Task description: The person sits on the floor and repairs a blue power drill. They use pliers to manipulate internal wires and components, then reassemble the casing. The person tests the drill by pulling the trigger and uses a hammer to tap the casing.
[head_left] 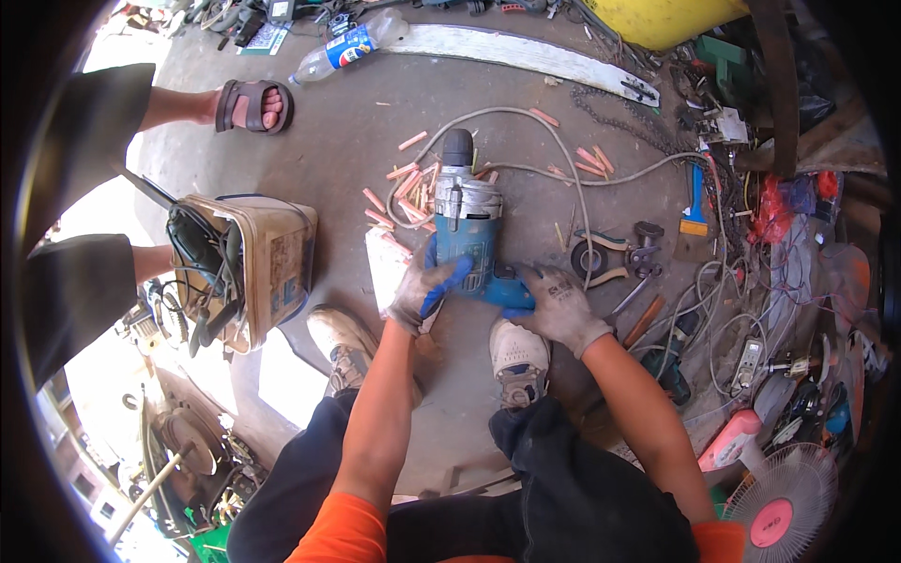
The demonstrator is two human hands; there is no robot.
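Between my shoes lies a teal corded drill (466, 246) with a silver gear housing and a black chuck pointing away from me. Its grey cable (574, 164) loops across the floor behind it. My left hand (427, 289), in a grey glove with blue fingers, is closed round the left side of the drill's body. My right hand (557, 306), gloved alike, grips the handle end on the right; some of its fingers are hidden under it. Loose pink sticks (410, 183) lie scattered by the chuck, and a pale flat piece (386, 267) is beside my left hand.
A dirty bucket (274, 277) of tools stands at left, near another person's sandalled foot (253, 105). Pliers (601, 241), a blue-handled brush (694, 202) and tangled wires lie right. A plastic bottle (347, 52) and white chainsaw bar (526, 54) lie far; a fan (784, 497) stands near right.
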